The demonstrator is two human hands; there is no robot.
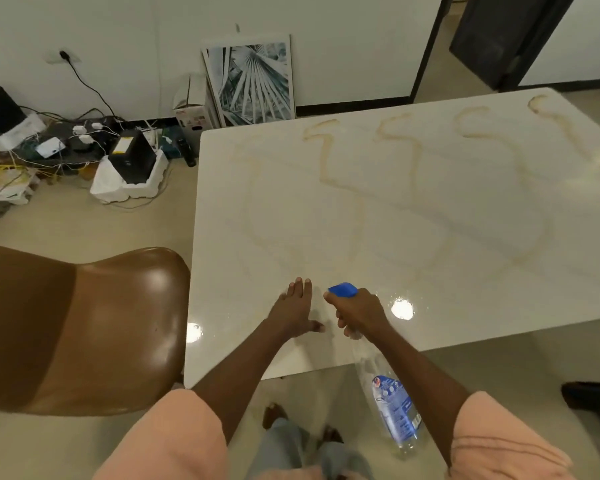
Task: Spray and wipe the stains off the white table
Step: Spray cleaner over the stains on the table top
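I hold the spray bottle (pixel 392 407) by its neck in my right hand (pixel 359 315), over the tabletop (pixel 430 209) edge; clear plastic, likely light and slippery. Left hand (pixel 297 311) rests flat, fingers straight. Stains (pixel 326 150) remain.

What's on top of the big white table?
Brownish looping stains cover the glossy white table. The left hand rests flat there; whatever lies beneath it is hidden.

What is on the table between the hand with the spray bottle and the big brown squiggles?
Nothing: in the head view, only bare, shiny white table lies between the right hand gripping the spray bottle and the brown stains.
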